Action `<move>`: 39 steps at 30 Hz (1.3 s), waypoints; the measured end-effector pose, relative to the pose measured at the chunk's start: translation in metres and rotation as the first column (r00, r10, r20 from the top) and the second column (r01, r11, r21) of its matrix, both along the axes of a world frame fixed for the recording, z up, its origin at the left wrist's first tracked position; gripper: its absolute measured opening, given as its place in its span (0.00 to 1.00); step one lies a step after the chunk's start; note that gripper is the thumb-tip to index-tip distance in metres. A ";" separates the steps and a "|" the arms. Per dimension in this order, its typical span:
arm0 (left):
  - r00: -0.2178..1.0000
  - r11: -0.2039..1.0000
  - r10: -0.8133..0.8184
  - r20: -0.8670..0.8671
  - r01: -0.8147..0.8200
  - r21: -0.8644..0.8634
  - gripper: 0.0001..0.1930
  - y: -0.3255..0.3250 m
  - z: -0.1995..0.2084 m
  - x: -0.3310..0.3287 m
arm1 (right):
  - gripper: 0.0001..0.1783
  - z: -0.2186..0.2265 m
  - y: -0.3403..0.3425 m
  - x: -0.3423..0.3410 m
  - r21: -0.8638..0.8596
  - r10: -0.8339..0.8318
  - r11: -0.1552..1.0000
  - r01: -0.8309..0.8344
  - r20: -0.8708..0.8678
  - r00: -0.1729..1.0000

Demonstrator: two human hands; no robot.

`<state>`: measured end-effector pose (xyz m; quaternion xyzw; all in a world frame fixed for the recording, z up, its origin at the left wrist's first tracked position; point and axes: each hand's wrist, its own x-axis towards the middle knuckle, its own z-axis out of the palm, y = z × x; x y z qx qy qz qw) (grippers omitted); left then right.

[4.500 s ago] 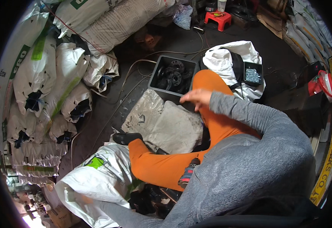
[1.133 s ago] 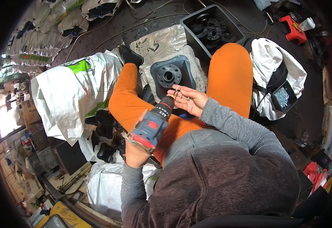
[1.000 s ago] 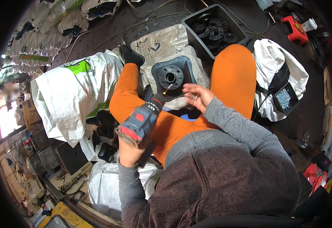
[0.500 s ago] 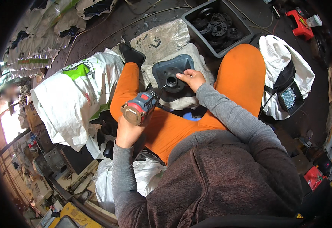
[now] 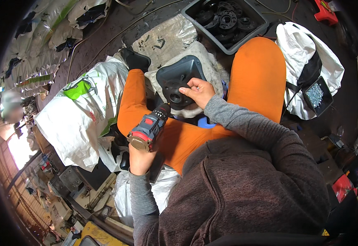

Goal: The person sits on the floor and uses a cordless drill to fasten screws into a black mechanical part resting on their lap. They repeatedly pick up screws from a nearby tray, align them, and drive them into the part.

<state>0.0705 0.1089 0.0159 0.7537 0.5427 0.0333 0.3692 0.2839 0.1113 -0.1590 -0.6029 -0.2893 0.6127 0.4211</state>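
My left hand (image 5: 140,160) is closed round the grip of a grey and red cordless drill (image 5: 149,126). The drill's chuck points up and right, close to the near edge of a round black flange (image 5: 171,89) with a raised hub and holes. This flange lies over a dark square plastic base (image 5: 187,67) with rounded corners, set on a pale cloth pad between my legs. My right hand (image 5: 200,92) has its thumb and fingers closed at the flange's right rim; whether a small piece is also between them cannot be seen.
A grey bin (image 5: 228,51) of black flanges stands beyond my right knee. At the right, a dark tray (image 5: 316,98) of screws sits against a white sack (image 5: 298,45). Another white sack (image 5: 70,119) lies at my left. Cables cross the floor at the back.
The drill has swung slightly, its chuck now pointing more upward and nearer the flange. My right hand and the flange sit a little lower and left in view, which has itself shifted.
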 end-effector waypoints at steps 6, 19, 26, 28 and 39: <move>0.998 0.998 0.053 -0.015 -0.053 -0.019 0.17 0.000 -0.002 -0.005 | 0.17 -0.004 -0.002 -0.005 0.003 -0.042 0.999 0.043 -0.082 0.996; 0.993 0.990 0.077 -0.093 -0.087 -0.108 0.15 0.013 0.002 0.003 | 0.19 -0.015 0.008 0.001 -0.021 -0.015 1.000 0.016 0.053 0.998; 0.956 0.988 -0.151 -0.253 0.140 -0.063 0.15 0.042 0.010 0.011 | 0.23 -0.023 0.043 0.021 -0.015 0.162 0.986 -0.167 0.342 0.926; 0.965 0.987 -0.094 -0.246 0.058 -0.151 0.16 0.045 0.014 0.018 | 0.24 -0.025 0.046 0.024 0.000 0.211 0.974 -0.228 0.380 0.900; 0.956 0.983 -0.184 -0.228 0.181 -0.033 0.22 0.050 -0.003 0.026 | 0.25 -0.016 0.047 0.029 -0.112 0.277 0.960 -0.256 0.258 0.926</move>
